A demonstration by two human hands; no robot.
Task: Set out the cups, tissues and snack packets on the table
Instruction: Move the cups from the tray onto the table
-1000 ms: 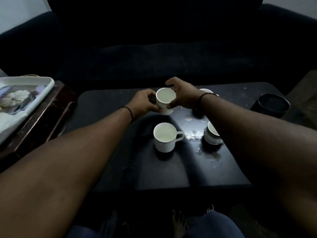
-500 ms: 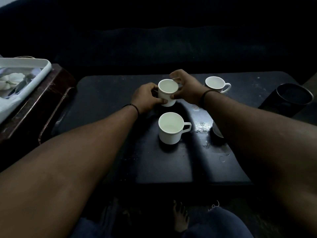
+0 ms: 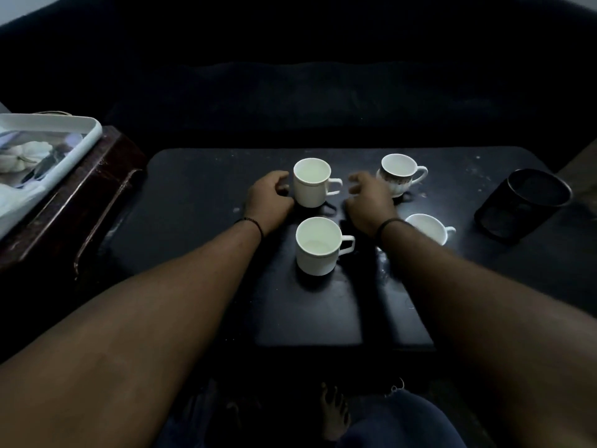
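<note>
White straight-sided cup, far row, dark table
Rigid, breakable, light; I'd lift by handle. Left hand touches it, loosely curled; right hand released

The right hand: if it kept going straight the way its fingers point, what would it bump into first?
The right hand points away from the person, toward the table's far edge. The patterned cup sits just right of that line, so it would probably brush that first, though depth is hard to judge.
</note>
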